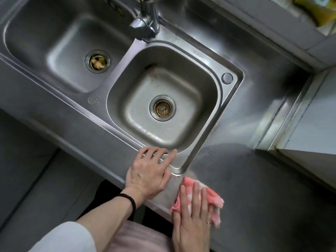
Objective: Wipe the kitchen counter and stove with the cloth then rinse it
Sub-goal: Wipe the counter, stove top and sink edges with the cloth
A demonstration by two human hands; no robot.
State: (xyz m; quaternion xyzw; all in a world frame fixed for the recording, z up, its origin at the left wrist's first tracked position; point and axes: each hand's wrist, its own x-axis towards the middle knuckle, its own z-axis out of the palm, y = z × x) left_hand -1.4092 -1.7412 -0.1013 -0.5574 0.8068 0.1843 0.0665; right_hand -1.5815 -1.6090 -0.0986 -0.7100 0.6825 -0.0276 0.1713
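My right hand [193, 215] lies flat, fingers spread, pressing the pink cloth [209, 197] onto the steel counter [254, 197] just off the near right corner of the double sink [234, 99]. Nothing is pinched; the cloth is pinned under my palm, not gripped.

My left hand [151, 171] rests open on the sink's front rim, fingers splayed toward the right basin [163, 106], holding nothing.

Judgement: I am mid-wipe on the counter. The patch beside the sink corner looks damp and streaked, so this stretch seems partly covered. No stove is in view, so I cannot tell its state. The rinse is not yet done: the faucet [147, 20] at the sink's back edge shows no water, and the right basin looks dry. The left basin's strainer [97, 60] holds food scraps.
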